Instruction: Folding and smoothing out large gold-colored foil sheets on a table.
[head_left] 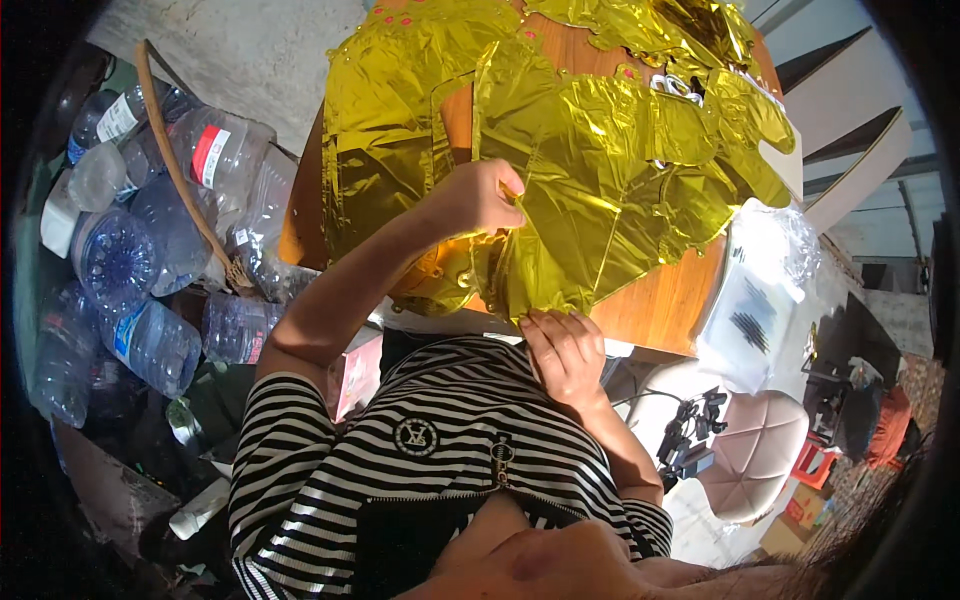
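The gold foil sheet [590, 215] lies crumpled over the middle of the wooden table [668, 300], its near edge reaching the table's near side, close to the person's body. The left hand [478, 200] pinches a fold on the sheet's left side between thumb and fingers. The right hand [567, 350] rests its fingertips on the near edge; its thumb is hidden, so whether it grasps the foil cannot be told.

Another gold foil piece [375, 140] spreads over the left of the table, running close to the left wrist, and more gold foil [625, 20] crowds the far side. A white cable [675, 88] lies among the foil at the far right, partly covered. Just beside the sheet on the right, a clear plastic bag [750, 290] takes up the table's right edge.

Left of the table, large clear plastic bottles [215, 155] are heaped, with a curved wooden handle [180, 165] across them. A pink box [355, 375] sits near the left elbow. To the near right stands a pale padded chair [755, 455], with black cabled equipment [690, 430] beside its cushion.
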